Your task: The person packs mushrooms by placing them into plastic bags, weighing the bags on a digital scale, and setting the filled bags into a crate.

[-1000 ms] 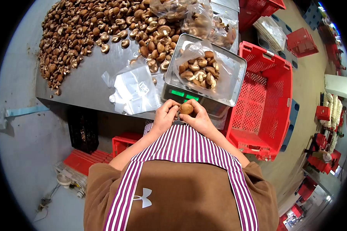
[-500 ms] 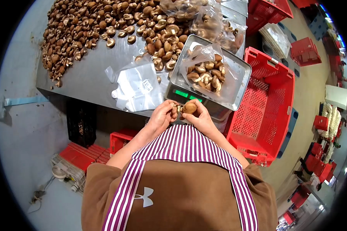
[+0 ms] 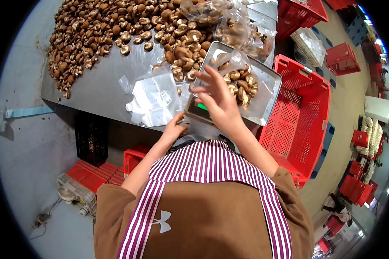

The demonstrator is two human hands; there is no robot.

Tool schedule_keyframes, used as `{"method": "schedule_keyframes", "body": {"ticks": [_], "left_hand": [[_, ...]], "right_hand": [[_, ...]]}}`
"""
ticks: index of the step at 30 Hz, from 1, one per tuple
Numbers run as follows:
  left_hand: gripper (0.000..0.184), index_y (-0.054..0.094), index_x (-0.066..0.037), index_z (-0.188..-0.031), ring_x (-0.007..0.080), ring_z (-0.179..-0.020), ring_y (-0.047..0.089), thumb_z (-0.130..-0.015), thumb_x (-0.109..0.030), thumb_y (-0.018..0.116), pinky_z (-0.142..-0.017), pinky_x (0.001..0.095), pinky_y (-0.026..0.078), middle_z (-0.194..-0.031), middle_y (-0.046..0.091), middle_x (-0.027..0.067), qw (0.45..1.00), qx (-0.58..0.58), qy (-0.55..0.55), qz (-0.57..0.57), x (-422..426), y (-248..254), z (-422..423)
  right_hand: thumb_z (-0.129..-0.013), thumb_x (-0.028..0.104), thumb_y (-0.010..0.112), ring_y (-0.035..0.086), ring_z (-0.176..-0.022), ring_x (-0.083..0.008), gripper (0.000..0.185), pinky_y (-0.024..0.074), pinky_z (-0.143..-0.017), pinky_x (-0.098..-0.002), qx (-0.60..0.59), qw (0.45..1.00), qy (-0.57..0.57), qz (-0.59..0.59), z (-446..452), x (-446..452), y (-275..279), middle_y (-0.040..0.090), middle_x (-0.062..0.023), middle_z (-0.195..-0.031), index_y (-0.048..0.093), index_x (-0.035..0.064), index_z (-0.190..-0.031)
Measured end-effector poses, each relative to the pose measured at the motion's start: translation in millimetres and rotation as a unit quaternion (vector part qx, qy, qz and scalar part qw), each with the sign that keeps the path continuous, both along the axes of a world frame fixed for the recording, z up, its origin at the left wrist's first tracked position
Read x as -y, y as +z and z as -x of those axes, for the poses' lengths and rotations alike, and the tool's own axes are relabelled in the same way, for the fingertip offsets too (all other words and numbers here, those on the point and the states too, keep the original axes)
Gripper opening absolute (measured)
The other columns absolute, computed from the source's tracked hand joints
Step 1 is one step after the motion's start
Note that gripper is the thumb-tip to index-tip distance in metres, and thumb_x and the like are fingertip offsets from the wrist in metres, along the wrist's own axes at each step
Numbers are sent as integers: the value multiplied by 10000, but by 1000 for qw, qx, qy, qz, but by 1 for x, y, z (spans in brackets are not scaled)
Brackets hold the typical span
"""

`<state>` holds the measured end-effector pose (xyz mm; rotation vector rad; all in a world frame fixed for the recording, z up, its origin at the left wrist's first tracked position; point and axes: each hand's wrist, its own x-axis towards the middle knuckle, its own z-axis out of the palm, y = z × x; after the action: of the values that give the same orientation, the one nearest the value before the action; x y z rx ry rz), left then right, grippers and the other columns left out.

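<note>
My right hand (image 3: 220, 101) is raised over the near left corner of the scale's metal tray (image 3: 268, 80), fingers spread and holding nothing. It partly covers the scale's green-lit display (image 3: 202, 106). Beyond its fingers, an open clear bag of brown mushrooms (image 3: 242, 84) lies on the tray. One mushroom (image 3: 184, 53) at the near side of the pile looks smeared by motion. Low at the table's front edge, my left hand (image 3: 176, 128) has its fingers curled together; what they hold, if anything, I cannot make out. Just beyond it lies a stack of clear plastic bags (image 3: 153, 97).
A large heap of mushrooms (image 3: 95, 34) covers the back left of the metal table (image 3: 103, 80). Filled bags (image 3: 231, 26) sit behind the scale. On my right stands a red crate (image 3: 285, 116); a black crate (image 3: 90, 140) is under the table.
Both hands were together in front of the scale, a mushroom in the right and a small piece in the left. They have parted; the right moved forward and let go of its mushroom.
</note>
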<state>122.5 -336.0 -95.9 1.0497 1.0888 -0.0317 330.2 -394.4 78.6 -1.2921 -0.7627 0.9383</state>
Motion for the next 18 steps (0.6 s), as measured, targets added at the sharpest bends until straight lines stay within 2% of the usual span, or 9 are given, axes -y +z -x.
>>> {"method": "schedule_keyframes", "body": {"ticks": [3,5,6,9,13,15,16,17,18], "left_hand": [[324,658,-55,-1213,78,-670,545,-901,-131,690,-629,243,460,-863,667,41,989,47,-7,-142,4,-1,-3],[123,703,-16,-951,75,-654,535,-890,-123,704,-595,263,438,-775,653,31,983,-5,-13,-185,-13,28,-15],[172,664,0,-790,77,-682,540,-890,-131,711,-588,261,422,-782,640,54,973,3,8,-229,-20,44,-24],[109,654,18,-809,121,-735,608,-838,65,560,-690,250,480,-770,653,39,910,104,48,-399,-40,101,-63],[161,647,25,-799,160,-744,621,-779,87,499,-676,275,476,-763,648,80,866,191,-9,-462,-69,110,-79],[155,646,5,-771,284,-741,640,-791,18,493,-676,381,504,-751,633,138,830,88,-23,-551,-86,110,-81],[184,692,-15,-813,334,-800,655,-852,-129,553,-718,413,510,-798,666,171,827,47,-50,-559,-97,105,-79],[184,692,-15,-813,334,-800,655,-852,-129,553,-718,413,510,-798,666,171,826,49,-52,-559,-102,103,-76],[224,716,-29,-841,340,-830,661,-860,-214,591,-751,415,511,-817,678,177,854,-65,-164,-490,-106,103,-74]], "right_hand": [[-928,-40,535,640,-1071,-223,403,537,-878,-314,153,987,-6,-43,-15,45,24,587,-182,-1283,514,-20,-1329],[-882,-49,577,618,-1090,-254,371,500,-937,-352,334,935,-104,-57,-27,70,41,587,-185,-1273,559,-14,-1251],[-863,-42,597,592,-1126,-272,382,466,-979,-374,400,902,-162,-29,-33,77,47,583,-185,-1275,560,-9,-1242],[-839,-10,640,500,-1252,-309,429,369,-1079,-421,460,850,-255,27,-41,86,45,559,-178,-1304,546,-5,-1258],[-844,9,648,493,-1270,-322,477,365,-1088,-422,417,865,-267,82,-45,95,28,537,-170,-1334,521,6,-1303],[-844,12,649,500,-1263,-320,464,367,-1089,-423,411,867,-268,85,-43,99,22,544,-171,-1324,529,6,-1292],[-839,11,652,506,-1254,-322,455,373,-1086,-425,411,867,-270,85,-43,101,20,551,-173,-1313,538,4,-1279],[-839,11,652,506,-1254,-322,455,373,-1086,-425,411,866,-274,85,-43,105,18,551,-173,-1313,538,4,-1279],[-836,13,655,507,-1252,-324,451,376,-1083,-425,413,864,-273,94,-44,108,17,553,-175,-1312,543,2,-1273]]}}
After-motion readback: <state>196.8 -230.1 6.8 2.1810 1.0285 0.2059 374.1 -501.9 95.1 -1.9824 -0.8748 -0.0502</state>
